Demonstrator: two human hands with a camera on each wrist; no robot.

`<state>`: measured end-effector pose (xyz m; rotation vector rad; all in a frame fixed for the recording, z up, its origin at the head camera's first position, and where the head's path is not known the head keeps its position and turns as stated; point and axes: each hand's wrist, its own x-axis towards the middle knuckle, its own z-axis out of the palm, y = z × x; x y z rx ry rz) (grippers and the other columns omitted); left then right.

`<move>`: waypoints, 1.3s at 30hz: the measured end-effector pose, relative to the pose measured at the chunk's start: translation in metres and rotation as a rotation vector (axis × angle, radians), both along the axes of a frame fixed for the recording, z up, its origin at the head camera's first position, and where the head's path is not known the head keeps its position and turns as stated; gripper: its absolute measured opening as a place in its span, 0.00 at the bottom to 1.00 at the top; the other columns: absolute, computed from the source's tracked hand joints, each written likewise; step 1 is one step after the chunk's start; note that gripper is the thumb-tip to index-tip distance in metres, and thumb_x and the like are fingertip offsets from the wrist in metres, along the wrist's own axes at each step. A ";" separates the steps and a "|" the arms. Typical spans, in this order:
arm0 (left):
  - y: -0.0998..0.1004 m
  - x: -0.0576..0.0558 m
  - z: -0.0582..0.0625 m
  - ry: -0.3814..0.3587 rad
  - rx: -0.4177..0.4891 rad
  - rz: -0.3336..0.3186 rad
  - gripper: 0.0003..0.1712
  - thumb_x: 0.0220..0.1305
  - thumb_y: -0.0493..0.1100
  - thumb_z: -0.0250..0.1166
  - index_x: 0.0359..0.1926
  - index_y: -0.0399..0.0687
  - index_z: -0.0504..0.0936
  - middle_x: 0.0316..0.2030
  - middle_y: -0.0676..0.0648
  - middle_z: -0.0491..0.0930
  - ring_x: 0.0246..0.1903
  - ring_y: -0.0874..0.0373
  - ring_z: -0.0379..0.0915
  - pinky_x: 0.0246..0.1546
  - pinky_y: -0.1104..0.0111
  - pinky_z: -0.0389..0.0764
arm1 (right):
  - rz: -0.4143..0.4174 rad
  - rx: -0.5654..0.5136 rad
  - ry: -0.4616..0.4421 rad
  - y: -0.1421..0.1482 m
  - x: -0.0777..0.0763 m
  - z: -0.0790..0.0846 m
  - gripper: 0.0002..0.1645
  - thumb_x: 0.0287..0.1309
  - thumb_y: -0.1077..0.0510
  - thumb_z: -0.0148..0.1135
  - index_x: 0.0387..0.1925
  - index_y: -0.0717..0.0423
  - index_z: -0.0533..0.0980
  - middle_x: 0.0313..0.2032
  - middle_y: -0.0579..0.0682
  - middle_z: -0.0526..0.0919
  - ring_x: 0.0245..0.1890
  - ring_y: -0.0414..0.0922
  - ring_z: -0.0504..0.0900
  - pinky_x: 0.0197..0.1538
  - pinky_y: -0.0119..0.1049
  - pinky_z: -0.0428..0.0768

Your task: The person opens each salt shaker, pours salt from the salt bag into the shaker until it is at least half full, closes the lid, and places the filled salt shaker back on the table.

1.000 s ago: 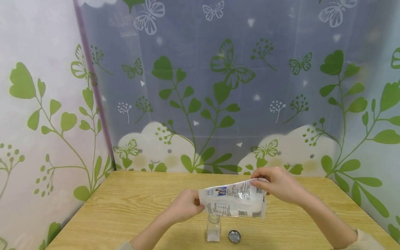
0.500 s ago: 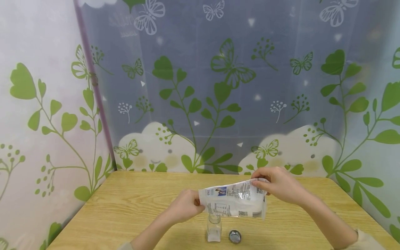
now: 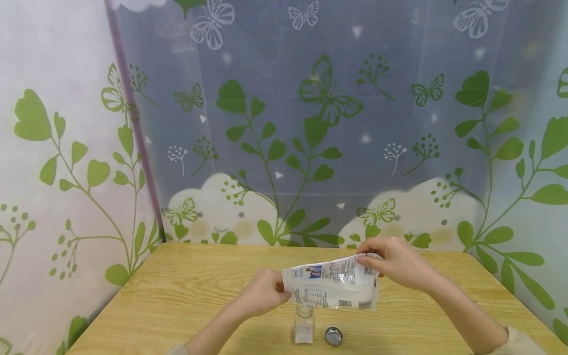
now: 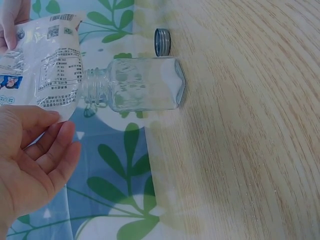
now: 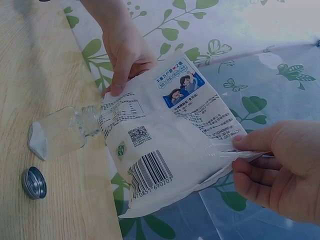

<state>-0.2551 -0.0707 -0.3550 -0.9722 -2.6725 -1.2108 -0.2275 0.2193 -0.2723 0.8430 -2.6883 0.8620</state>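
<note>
The printed white bag (image 3: 330, 282) was suspended above the wooden table (image 3: 199, 273), between the two hands, and sloped down toward the left. The left hand (image 3: 265, 292) pinched its left end. The right hand (image 3: 397, 262) pinched its upper right corner, at a higher level. The glass jar (image 3: 303, 324) stood upright beneath the bag's lower left edge; contact between them could not be determined. The metal lid (image 3: 334, 336) lay just right of the jar. White contents (image 4: 172, 80) covered the jar's bottom.
</note>
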 end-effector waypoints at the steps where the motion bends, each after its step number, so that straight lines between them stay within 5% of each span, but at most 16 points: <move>1: 0.000 0.000 0.000 0.003 -0.001 0.000 0.07 0.48 0.29 0.62 0.30 0.36 0.84 0.23 0.51 0.79 0.21 0.66 0.71 0.22 0.74 0.75 | -0.001 0.000 0.000 0.000 0.000 0.000 0.09 0.58 0.54 0.60 0.36 0.55 0.79 0.29 0.44 0.80 0.18 0.37 0.74 0.21 0.32 0.76; 39: 0.001 0.000 0.000 0.030 -0.009 0.003 0.07 0.48 0.29 0.62 0.30 0.37 0.83 0.22 0.51 0.80 0.21 0.66 0.71 0.23 0.74 0.75 | -0.001 0.000 -0.003 0.001 0.000 0.001 0.09 0.59 0.54 0.60 0.36 0.55 0.79 0.29 0.44 0.80 0.18 0.36 0.73 0.22 0.32 0.76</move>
